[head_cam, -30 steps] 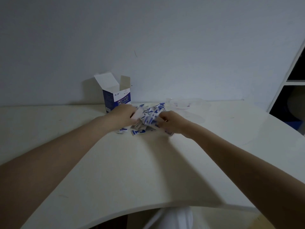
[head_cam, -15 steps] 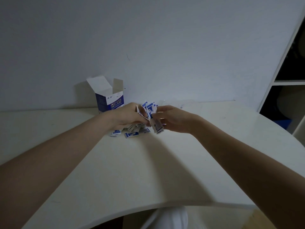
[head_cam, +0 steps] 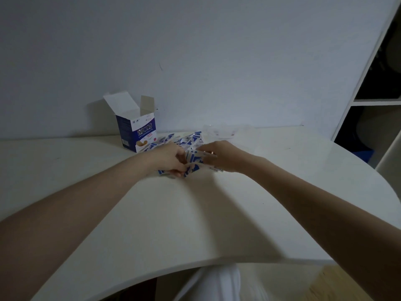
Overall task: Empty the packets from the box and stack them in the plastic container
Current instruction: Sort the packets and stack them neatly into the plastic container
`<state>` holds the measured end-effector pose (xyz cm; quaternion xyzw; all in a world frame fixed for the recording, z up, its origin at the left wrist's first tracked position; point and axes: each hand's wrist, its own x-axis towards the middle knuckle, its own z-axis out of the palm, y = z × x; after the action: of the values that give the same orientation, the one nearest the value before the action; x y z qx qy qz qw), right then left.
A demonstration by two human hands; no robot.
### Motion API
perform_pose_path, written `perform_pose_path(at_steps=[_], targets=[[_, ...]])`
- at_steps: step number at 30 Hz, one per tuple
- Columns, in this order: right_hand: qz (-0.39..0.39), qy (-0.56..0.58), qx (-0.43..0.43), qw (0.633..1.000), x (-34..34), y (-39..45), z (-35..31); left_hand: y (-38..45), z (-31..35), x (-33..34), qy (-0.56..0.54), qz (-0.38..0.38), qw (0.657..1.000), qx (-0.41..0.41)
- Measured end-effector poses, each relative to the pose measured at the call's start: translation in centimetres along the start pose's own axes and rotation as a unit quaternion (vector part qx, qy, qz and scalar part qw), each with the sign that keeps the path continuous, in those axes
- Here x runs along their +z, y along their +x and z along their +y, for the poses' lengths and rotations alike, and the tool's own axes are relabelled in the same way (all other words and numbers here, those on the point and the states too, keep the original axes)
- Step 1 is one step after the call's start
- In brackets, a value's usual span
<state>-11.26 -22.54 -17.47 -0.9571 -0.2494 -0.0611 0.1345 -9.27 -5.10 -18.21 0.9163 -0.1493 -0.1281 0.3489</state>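
Both hands, left hand (head_cam: 171, 158) and right hand (head_cam: 219, 155), pinch packets (head_cam: 191, 164) mid-frame, gathering; next, squaring them for the container (head_cam: 223, 131).

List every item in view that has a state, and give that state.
box: upright on the table, top flaps open
packets: loose in a pile on the table, some held
plastic container: behind the pile, contents unclear
left hand: closed on packets
right hand: closed on packets
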Motion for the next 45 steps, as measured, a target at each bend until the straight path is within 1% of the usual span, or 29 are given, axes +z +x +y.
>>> perform_pose_path(at_steps=[2,4,7,9,11,14,16,19,23,26,28,29,32,34,37,39,41,43,45], targets=[[-0.046,-0.051,-0.008,0.998,0.4,-0.3,0.4,0.1,0.5,0.4,0.061,0.014,0.998,0.03],[-0.065,-0.081,-0.012,0.995,0.7,-0.5,0.7,0.0,0.9,0.5,0.081,0.022,0.995,0.056],[-0.06,-0.108,-0.03,0.992,0.9,-0.9,0.8,-0.2,1.0,0.4,0.101,0.009,0.993,0.062],[-0.051,-0.123,-0.04,0.99,1.3,-0.9,0.8,-0.3,0.6,0.4,0.155,-0.016,0.987,0.046],[-0.051,-0.121,-0.037,0.991,1.8,-0.8,0.7,-0.5,0.2,0.8,0.186,-0.014,0.982,0.039],[-0.073,-0.101,-0.018,0.992,2.3,-0.6,0.3,-0.4,0.1,1.3,0.166,0.021,0.985,0.049],[-0.081,-0.099,0.01,0.992,2.0,-0.8,0.4,-0.5,0.3,1.4,0.194,0.039,0.978,0.064],[-0.086,-0.135,0.055,0.986,1.3,-1.4,1.3,-0.5,0.3,1.3,0.235,0.06,0.968,0.071],[-0.087,-0.098,0.067,0.989,0.8,-1.4,1.4,-0.5,0.5,1.6,0.223,0.068,0.97,0.071],[-0.052,-0.063,0.061,0.995,0.4,-1.2,1.0,-0.5,0.7,1.6,0.179,0.086,0.977,0.076],[-0.049,-0.043,0.059,0.996,0.2,-1.4,0.9,-0.8,0.7,1.5,0.139,0.092,0.984,0.065],[-0.053,-0.056,0.058,0.995,0.3,-1.3,0.8,-0.9,0.6,1.4,0.156,0.088,0.982,0.064],[-0.043,-0.11,0.052,0.992,0.9,-0.7,0.9,-1.1,0.7,1.5,0.277,0.089,0.953,0.084],[-0.029,-0.124,0.041,0.991,1.0,-0.5,0.7,-1.2,1.0,1.6,0.309,0.086,0.943,0.084],[-0.052,-0.135,0.04,0.989,1.0,-0.6,0.5,-1.3,1.0,1.7,0.348,0.072,0.931,0.077],[-0.068,-0.12,0.045,0.989,0.6,-0.6,0.6,-1.4,1.3,1.4,0.337,0.063,0.937,0.074],[-0.055,-0.105,0.042,0.992,-0.9,0.0,1.1,-1.3,2.3,0.2,0.274,0.089,0.954,0.081],[0.009,-0.063,0.045,0.997,-3.6,0.7,2.0,-0.5,3.9,-1.7,0.188,0.141,0.967,0.096],[0.081,-0.007,0.055,0.995,-6.5,1.4,3.2,0.7,5.7,-3.3,0.075,0.184,0.975,0.103]])
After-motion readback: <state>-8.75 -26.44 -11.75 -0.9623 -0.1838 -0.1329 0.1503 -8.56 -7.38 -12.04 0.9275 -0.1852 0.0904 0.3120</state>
